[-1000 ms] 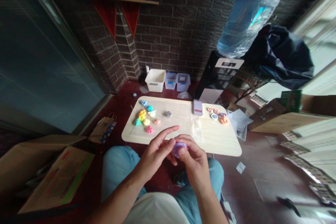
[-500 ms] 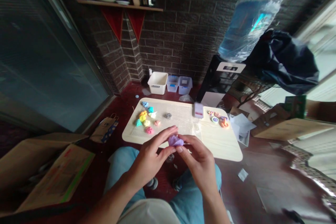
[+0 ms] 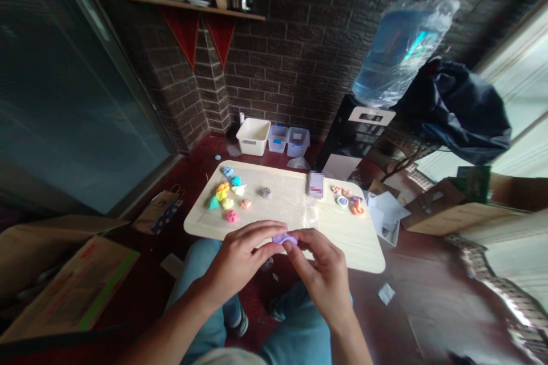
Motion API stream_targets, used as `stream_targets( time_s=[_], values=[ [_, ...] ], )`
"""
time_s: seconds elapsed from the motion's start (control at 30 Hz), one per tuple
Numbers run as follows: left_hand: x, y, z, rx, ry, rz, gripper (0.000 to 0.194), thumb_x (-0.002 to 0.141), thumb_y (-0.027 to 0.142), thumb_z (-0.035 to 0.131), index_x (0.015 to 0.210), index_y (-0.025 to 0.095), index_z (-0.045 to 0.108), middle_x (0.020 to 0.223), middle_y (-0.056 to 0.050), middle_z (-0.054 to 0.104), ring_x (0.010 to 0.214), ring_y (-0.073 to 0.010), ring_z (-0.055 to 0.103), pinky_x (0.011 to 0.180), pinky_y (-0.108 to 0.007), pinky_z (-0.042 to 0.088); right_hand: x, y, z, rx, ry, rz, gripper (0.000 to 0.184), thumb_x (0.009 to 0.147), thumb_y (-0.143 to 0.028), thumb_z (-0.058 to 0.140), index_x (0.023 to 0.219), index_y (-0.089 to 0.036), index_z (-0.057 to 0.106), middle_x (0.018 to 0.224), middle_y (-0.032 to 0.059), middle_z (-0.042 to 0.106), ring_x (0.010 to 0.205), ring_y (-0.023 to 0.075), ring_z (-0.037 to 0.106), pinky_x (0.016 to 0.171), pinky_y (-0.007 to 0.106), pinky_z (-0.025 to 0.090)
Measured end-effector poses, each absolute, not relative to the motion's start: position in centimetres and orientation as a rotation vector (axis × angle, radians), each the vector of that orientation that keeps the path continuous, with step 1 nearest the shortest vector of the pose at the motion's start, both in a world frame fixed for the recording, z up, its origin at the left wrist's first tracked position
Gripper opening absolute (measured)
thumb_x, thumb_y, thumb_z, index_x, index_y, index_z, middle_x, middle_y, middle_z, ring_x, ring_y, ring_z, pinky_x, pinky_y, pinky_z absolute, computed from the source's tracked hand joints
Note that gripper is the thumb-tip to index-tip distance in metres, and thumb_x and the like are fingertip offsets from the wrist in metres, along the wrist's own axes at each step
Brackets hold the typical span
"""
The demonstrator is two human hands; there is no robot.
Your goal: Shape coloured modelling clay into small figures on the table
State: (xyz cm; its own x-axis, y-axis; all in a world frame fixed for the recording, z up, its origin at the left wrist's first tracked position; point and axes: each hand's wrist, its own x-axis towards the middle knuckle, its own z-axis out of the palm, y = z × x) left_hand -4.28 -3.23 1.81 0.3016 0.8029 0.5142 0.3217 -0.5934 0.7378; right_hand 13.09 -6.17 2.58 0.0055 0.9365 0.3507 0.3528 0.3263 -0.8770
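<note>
Between my fingertips is a lump of purple modelling clay [image 3: 284, 238], held over the near edge of the low pale table [image 3: 342, 245]. My left hand [image 3: 244, 251] pinches its left side, and my right hand [image 3: 319, 259] grips the right side with thumb and fingers. Much of the lump is covered by the fingers. Several coloured clay lumps, among them a pink one [image 3: 231, 216] and a yellow one [image 3: 222, 191], lie on the table's left. A grey lump [image 3: 265, 192] sits near the middle. Shaped pieces, including an orange one [image 3: 358, 207], lie to the right.
A phone-like object [image 3: 315, 184] lies at the table's far edge. Behind stand a white bin [image 3: 253, 137] and two clear bins [image 3: 298, 141]. A water dispenser [image 3: 357, 137] rises at the back right. Cardboard boxes [image 3: 103, 279] flank both sides.
The purple clay looks flatter and more covered by my fingers. Both hands sit slightly lower in view, still gripping it. The head view has shifted a little.
</note>
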Motion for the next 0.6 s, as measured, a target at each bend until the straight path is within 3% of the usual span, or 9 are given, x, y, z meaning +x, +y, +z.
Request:
stream_targets(
  time_s=[0.13, 0.3, 0.43, 0.6],
  values=[
    [-3.7, -2.6, 1.8, 1.892, 1.012, 1.168, 0.017, 0.086, 0.023, 0.069, 0.102, 0.022, 0.073, 0.107, -0.005, 0.076, 0.101, -0.0175, 0.07, 0.094, -0.028, 0.055, 13.7, -5.5, 2.7, -1.187, -1.594, 0.629, 0.008, 0.09, -0.025, 0.065, 0.089, -0.021, 0.072, 0.076, 0.0031, 0.071, 0.068, 0.0154, 0.066, 0.062, 0.025, 0.053],
    [-3.5, -1.2, 2.2, 1.348, 0.846, 0.948, 0.02, 0.084, 0.033, 0.07, 0.096, 0.017, 0.068, 0.097, -0.005, 0.073, 0.093, -0.0183, 0.07, 0.083, -0.028, 0.056, 13.8, -5.0, 2.3, -1.122, -1.622, 0.594, 0.01, 0.091, -0.022, 0.064, 0.095, -0.023, 0.073, 0.082, 0.0043, 0.072, 0.074, 0.0172, 0.068, 0.066, 0.027, 0.055],
    [-3.8, 0.2, 2.4, 1.147, 0.753, 0.849, 0.018, 0.076, 0.026, 0.076, 0.083, 0.015, 0.065, 0.078, 0.002, 0.068, 0.075, -0.0105, 0.065, 0.071, -0.02, 0.051, 13.5, -4.9, 1.6, -1.091, -1.694, 0.543, 0.02, 0.092, -0.02, 0.063, 0.106, -0.029, 0.074, 0.088, 0.0054, 0.07, 0.081, 0.0203, 0.066, 0.072, 0.032, 0.054],
    [-4.5, 0.4, 2.4, 1.086, 0.723, 0.767, 0.007, 0.078, 0.013, 0.066, 0.084, 0.015, 0.065, 0.073, 0.008, 0.067, 0.07, -0.0041, 0.062, 0.069, -0.014, 0.045, 13.2, -5.0, 1.9, -1.149, -1.796, 0.521, 0.028, 0.093, -0.019, 0.06, 0.116, -0.032, 0.07, 0.093, 0.0066, 0.065, 0.085, 0.022, 0.063, 0.075, 0.033, 0.053]
  ],
)
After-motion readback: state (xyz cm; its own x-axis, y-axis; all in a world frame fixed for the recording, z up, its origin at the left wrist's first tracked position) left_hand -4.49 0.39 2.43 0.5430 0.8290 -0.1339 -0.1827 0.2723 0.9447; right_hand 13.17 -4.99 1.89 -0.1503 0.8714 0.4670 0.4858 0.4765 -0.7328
